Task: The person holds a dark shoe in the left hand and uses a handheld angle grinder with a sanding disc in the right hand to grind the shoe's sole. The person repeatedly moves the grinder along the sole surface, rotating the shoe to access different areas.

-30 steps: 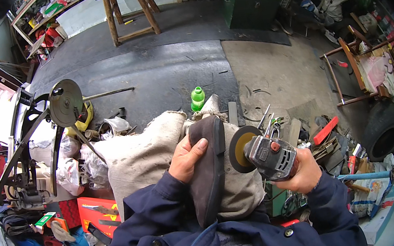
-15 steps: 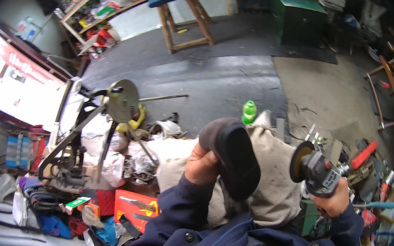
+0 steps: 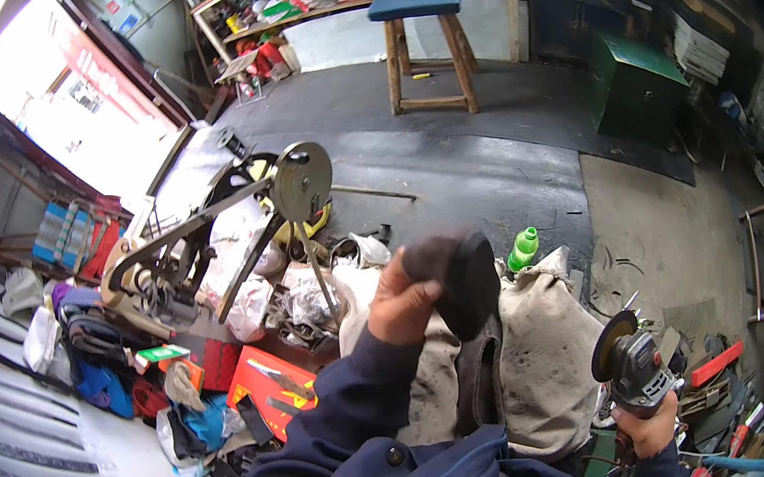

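Observation:
My left hand (image 3: 399, 306) grips a dark brown shoe (image 3: 432, 259) by one end, fingers wrapped round it. Its black sole (image 3: 470, 287) is turned up and tilted, blurred by motion. Below it, between my knees, lies a dark brown upper or shaft (image 3: 478, 381); whether it belongs to the same shoe I cannot tell. Off to the right, my right hand (image 3: 650, 425) is closed round the body of an angle grinder (image 3: 639, 370). The grinder's round disc (image 3: 614, 344) faces left, apart from the shoe. A beige cloth (image 3: 545, 357) covers my legs.
Ahead on the left stands a metal hand-cranked machine (image 3: 301, 183). A green bottle (image 3: 522, 248) is just beyond my knees. Tools and scraps (image 3: 715, 387) lie at the right, with a red box (image 3: 267, 391) at the left. Farther off are a blue-topped stool (image 3: 416, 5) and a green cabinet (image 3: 636, 88).
The whole view has shifted, so the room appears farther right and lower. The shoe has tilted and its sole shows shorter. My right hand still holds the grinder off to the right.

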{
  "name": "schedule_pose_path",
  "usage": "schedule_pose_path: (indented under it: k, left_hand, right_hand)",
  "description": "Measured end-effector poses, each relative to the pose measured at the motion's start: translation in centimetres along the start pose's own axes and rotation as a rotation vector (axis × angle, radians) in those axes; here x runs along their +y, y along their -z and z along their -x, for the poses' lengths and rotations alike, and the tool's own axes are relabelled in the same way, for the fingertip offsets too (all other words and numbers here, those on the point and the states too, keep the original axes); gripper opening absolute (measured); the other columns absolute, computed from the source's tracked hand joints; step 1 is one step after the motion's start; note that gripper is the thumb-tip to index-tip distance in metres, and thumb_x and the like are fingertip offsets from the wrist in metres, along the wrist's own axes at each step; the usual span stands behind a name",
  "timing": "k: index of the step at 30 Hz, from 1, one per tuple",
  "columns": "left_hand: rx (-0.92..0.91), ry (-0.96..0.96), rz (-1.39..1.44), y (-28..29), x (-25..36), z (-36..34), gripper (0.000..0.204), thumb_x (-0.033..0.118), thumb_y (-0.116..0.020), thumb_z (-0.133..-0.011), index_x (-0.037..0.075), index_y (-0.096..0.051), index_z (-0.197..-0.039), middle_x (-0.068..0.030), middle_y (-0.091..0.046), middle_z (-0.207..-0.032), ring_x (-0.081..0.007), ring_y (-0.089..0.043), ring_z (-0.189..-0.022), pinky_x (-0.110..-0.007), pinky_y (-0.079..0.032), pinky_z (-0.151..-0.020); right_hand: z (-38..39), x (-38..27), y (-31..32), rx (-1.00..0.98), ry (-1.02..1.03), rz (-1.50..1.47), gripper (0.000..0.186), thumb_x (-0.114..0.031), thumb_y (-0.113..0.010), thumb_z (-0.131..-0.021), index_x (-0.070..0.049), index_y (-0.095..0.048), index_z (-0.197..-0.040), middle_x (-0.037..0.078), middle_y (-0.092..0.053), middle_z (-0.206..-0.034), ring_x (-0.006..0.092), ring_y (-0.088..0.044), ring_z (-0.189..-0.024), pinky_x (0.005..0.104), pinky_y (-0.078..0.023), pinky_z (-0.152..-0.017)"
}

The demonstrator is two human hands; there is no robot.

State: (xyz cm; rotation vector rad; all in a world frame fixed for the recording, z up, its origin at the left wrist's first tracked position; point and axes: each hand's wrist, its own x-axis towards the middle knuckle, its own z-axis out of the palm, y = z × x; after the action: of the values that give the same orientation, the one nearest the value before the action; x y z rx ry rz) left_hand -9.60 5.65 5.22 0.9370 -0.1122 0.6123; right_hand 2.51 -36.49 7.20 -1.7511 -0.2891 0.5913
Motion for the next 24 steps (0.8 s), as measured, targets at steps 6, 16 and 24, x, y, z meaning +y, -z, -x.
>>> schedule_pose_path:
  k: [6,16,24]
  left_hand:
    - [0.169,-0.116,-0.015,2.2,8.7,-1.3,0.042,0.021,-0.077,-0.106,0.000,-0.069,-0.141,-0.0129,-0.078,-0.133,-0.0242,-0.076,-0.120,-0.041,-0.059,-0.108]
    - [0.369,0.473,-0.644,8.7,17.2,12.9,0.030,0.011,-0.084,-0.101,-0.001,-0.076,-0.128,-0.0064,-0.082,-0.117,-0.0140,-0.078,-0.107,-0.032,-0.063,-0.098]
    - [0.492,0.633,-1.813,20.3,8.9,21.8,0.044,0.034,-0.092,-0.083,0.009,-0.081,-0.117,-0.0199,-0.080,-0.104,-0.0429,-0.076,-0.103,-0.052,-0.058,-0.094]
  right_hand:
    - [-0.3,3.2,1.7,0.051,-0.015,0.006,0.060,0.002,-0.084,-0.080,0.004,-0.069,-0.138,0.008,-0.079,-0.117,0.0190,-0.075,-0.103,0.0346,-0.058,-0.097]
    - [-1.4,4.0,0.6,0.087,-0.014,-0.037,0.016,0.007,-0.074,-0.096,0.006,-0.073,-0.112,0.010,-0.073,-0.098,0.0136,-0.060,-0.070,0.0267,-0.046,-0.058]
    - [-1.9,3.7,-1.5,0.093,-0.011,-0.022,0.015,0.008,-0.071,-0.096,0.005,-0.071,-0.111,0.009,-0.070,-0.091,0.0133,-0.057,-0.066,0.0274,-0.044,-0.057]
